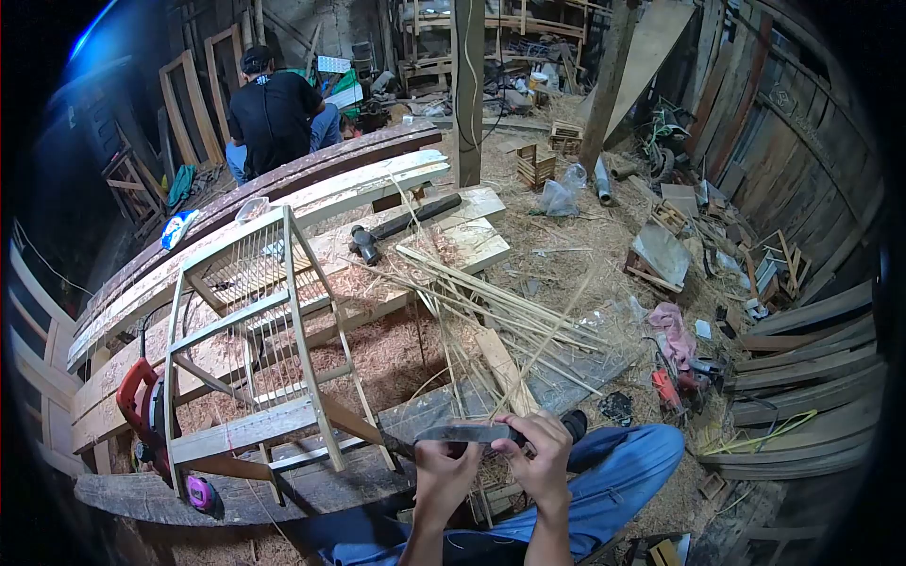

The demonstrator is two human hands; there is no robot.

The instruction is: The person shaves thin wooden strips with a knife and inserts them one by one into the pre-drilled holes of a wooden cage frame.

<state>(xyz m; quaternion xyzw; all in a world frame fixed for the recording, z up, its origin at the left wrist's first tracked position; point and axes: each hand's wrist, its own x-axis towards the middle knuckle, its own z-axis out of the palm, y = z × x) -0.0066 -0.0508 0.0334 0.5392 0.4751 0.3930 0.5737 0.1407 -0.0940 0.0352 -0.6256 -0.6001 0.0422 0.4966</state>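
Near the bottom centre, a dark flat blade lies level between my two hands. My left hand is closed under the blade's left part, its fingers pressed to it. Closed around the right end, where the handle seems to be, is my right hand; a thin wood strip meets the blade there. Just above stands a short flat wood piece, beside a bundle of thin wood strips. To the left is a slatted wooden frame.
A hammer lies on the planks. A red power tool and a purple tape measure are at the left. Another red tool is on the floor at right. A person sits at the back, near a post.
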